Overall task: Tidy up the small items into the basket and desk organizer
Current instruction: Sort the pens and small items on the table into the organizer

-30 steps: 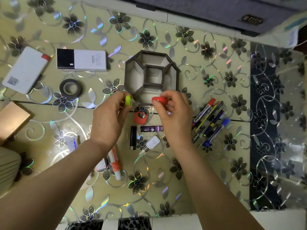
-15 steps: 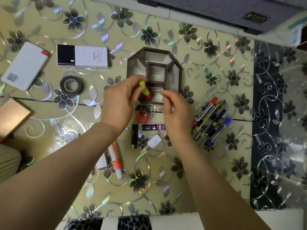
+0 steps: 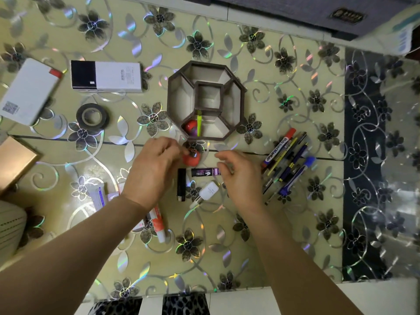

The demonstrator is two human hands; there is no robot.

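The brown octagonal desk organizer (image 3: 236,96) stands at the table's middle. Its near compartment holds a red item (image 3: 189,128) and a yellow-green stick (image 3: 199,123). Just in front of it lies a red round item (image 3: 193,160); my left hand (image 3: 152,171) pinches its top with the fingertips. My right hand (image 3: 242,178) hovers with loosely curled fingers over the end of a purple tube (image 3: 204,172) and holds nothing.
Several pens and a whiteboard marker (image 3: 278,149) lie to the right. A black stick (image 3: 181,185), a white charger (image 3: 208,190) and an orange-white tube (image 3: 159,222) lie near my hands. At the left are a tape roll (image 3: 92,115), white boxes (image 3: 106,76) and a ribbed pale object (image 3: 9,226).
Both hands carried the yellow-green stick and a red item to the organizer, left them in its near compartment, and drew back toward the items in front.
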